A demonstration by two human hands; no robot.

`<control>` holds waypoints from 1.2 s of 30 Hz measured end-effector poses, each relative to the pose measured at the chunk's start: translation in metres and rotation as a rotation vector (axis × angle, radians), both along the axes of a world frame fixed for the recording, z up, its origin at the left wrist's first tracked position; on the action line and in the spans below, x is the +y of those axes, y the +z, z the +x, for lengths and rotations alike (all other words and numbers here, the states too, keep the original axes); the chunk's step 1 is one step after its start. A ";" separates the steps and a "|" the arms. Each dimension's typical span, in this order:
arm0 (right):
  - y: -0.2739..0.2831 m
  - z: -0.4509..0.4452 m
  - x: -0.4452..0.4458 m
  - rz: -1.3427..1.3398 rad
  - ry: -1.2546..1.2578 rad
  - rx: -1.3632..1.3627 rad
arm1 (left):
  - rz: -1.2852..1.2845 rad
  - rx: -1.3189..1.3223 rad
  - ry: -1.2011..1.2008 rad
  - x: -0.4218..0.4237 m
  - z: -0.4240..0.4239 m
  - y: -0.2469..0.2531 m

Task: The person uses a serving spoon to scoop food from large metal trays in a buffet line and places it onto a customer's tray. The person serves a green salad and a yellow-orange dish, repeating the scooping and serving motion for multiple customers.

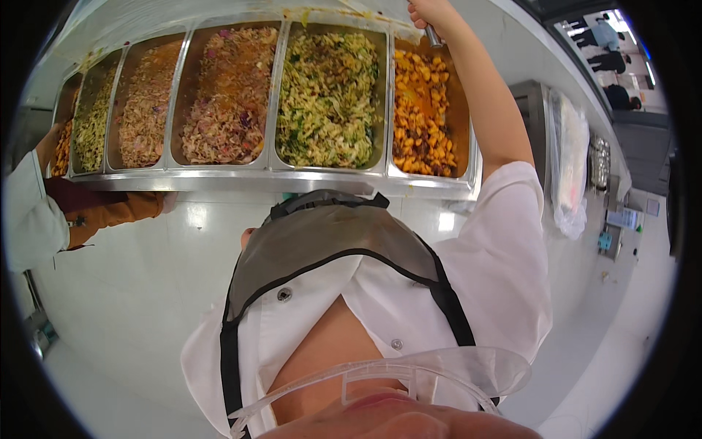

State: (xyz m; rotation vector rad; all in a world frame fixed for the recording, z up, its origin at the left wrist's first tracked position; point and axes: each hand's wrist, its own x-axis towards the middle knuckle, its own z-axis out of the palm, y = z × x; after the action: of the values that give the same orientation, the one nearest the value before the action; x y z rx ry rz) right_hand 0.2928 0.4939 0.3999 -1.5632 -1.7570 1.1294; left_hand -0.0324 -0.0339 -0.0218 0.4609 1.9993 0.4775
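Observation:
At the top edge, my right hand (430, 15) is closed around the metal handle (434, 37) of a utensil. The rest of the utensil is out of view. This arm reaches over the right end of a row of steel food pans. Under it lies a pan of orange-brown chunks (419, 115) in oily sauce. Chopped green cabbage (329, 99) fills the pan beside that one, and shredded pinkish vegetables (230, 104) fill the next to the left. Just a bit of skin, perhaps my left hand (247, 238), shows beside my grey apron (329, 230); its fingers are hidden.
A steel counter edge (329, 180) runs between me and the pans. At left stands a person in a white sleeve (33, 214) and brown apron (118, 217). Clear film (219, 12) hangs behind the pans. Plastic-wrapped goods (567, 153) lie right; several people stand far off.

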 end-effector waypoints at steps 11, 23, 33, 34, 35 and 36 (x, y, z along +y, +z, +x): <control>-0.086 0.155 -0.144 -0.097 -0.332 -0.208 | -0.042 -0.022 -0.107 0.023 -0.017 -0.003; -0.285 0.231 -0.190 -0.587 -0.419 -0.157 | -0.057 -0.154 -0.052 0.096 0.028 0.079; -0.246 0.273 -0.211 -0.449 -0.160 -0.435 | -0.098 -0.041 -0.026 0.065 0.050 0.093; -0.250 0.286 -0.220 -0.292 -0.158 -0.562 | -0.098 -0.027 -0.034 0.064 0.054 0.094; -0.253 0.300 -0.231 -0.134 -0.154 -0.687 | -0.106 -0.033 -0.031 0.062 0.057 0.094; -0.239 0.306 -0.240 -0.151 -0.186 -0.735 | -0.112 -0.039 -0.022 0.060 0.060 0.094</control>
State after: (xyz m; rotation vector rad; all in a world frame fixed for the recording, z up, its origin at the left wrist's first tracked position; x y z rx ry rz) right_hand 0.5985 0.2539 0.1610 -2.3881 -1.9184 0.6373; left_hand 0.0273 0.0265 0.0724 0.4010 1.9700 0.3566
